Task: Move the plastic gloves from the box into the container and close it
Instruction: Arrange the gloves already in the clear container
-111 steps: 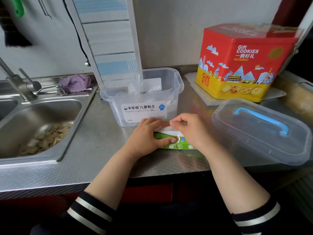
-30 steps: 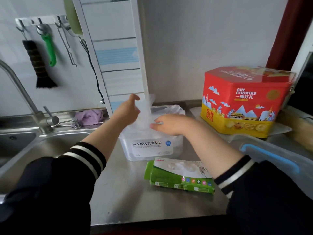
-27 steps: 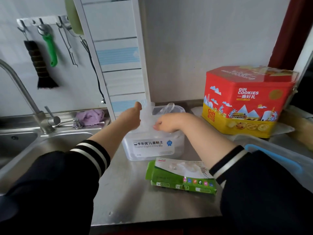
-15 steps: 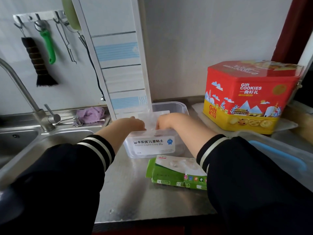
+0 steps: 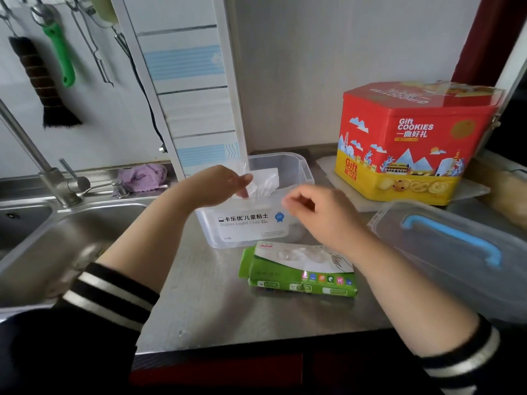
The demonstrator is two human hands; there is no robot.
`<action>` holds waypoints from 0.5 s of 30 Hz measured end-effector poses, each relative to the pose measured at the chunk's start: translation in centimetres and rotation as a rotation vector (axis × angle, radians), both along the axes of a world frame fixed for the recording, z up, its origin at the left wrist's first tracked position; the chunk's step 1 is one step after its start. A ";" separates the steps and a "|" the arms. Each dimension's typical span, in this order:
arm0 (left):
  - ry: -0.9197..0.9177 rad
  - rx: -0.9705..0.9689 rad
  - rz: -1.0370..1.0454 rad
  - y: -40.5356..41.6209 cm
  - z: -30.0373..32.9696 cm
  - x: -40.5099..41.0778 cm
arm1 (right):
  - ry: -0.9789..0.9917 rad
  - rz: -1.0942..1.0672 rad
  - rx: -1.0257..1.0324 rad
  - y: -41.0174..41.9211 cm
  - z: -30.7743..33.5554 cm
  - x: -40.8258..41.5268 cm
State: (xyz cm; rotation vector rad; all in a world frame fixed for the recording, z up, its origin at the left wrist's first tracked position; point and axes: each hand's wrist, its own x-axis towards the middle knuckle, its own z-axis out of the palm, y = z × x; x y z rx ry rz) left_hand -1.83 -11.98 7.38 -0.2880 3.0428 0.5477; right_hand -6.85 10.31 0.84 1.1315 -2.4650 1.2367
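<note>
A clear plastic container (image 5: 302, 168) with a white label stands open on the steel counter. My left hand (image 5: 219, 183) hovers over its near rim and pinches a thin clear plastic glove (image 5: 261, 185) that hangs into the container. My right hand (image 5: 313, 209) is just right of the container's front, fingers loosely curled and holding nothing. The green and white glove box (image 5: 299, 267) lies flat in front of the container, partly under my right forearm. The container's clear lid (image 5: 456, 252) with a blue handle lies on the right.
A red and yellow cookie tin (image 5: 413, 141) stands at the back right. A steel sink (image 5: 57, 232) with a tap (image 5: 34, 155) is on the left, a purple cloth (image 5: 142, 176) behind it. A brush and tools hang on the wall.
Both hands were down inside the container half a second ago. My right hand has come out to the right with nothing in it; my left hand has risen to the rim, still with a glove.
</note>
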 end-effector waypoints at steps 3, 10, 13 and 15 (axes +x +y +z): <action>-0.020 0.160 -0.095 1.2 -1.0 2.0 | -0.171 0.055 0.255 1.2 -2.1 0.8; 0.128 0.081 -0.069 2.3 -2.8 1.4 | -0.225 0.029 0.340 2.5 -4.1 1.8; 0.179 0.055 -0.057 3.1 -3.1 1.4 | -0.211 0.005 0.306 2.5 -4.3 2.0; 0.193 0.036 -0.051 3.4 -3.3 1.5 | -0.213 -0.001 0.270 2.4 -4.6 2.0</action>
